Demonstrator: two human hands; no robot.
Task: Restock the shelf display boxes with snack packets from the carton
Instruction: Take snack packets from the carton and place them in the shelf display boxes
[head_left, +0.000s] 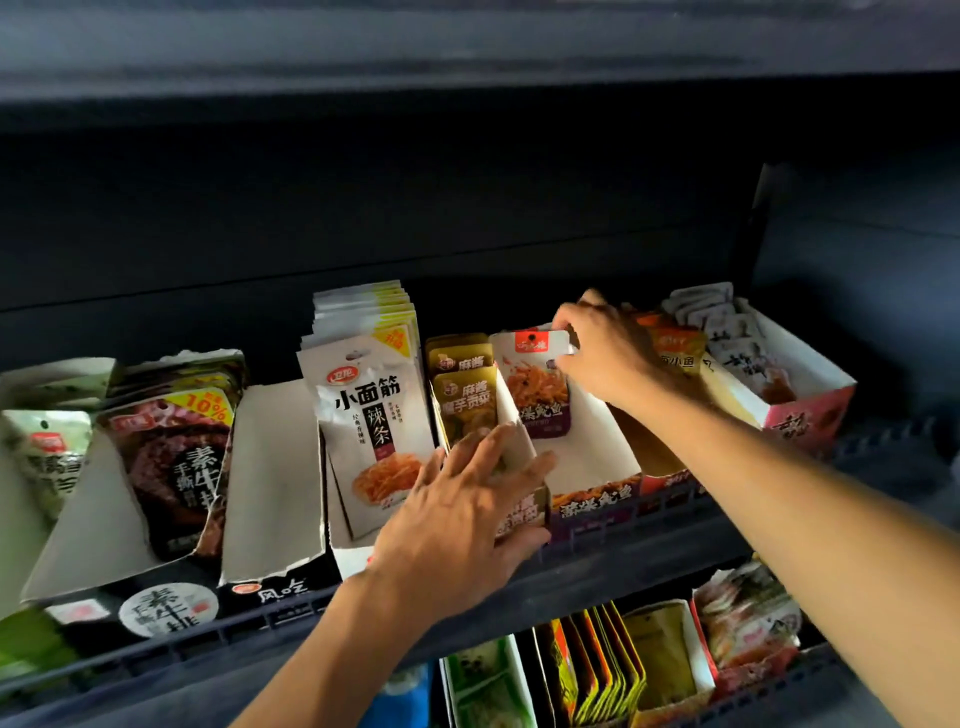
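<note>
A row of cardboard display boxes stands on a dark shelf. My right hand pinches the top edge of a white and purple snack packet that stands almost alone in the purple display box. My left hand grips the front corner of the narrow olive display box, which holds olive-green packets. Left of it stands a tall stack of white noodle-snack packets. The carton is not in view.
An empty white box and a box of dark brown packets stand at the left. An orange box and a pink and white box stand at the right. A lower shelf holds more boxed packets. A dark shelf board hangs overhead.
</note>
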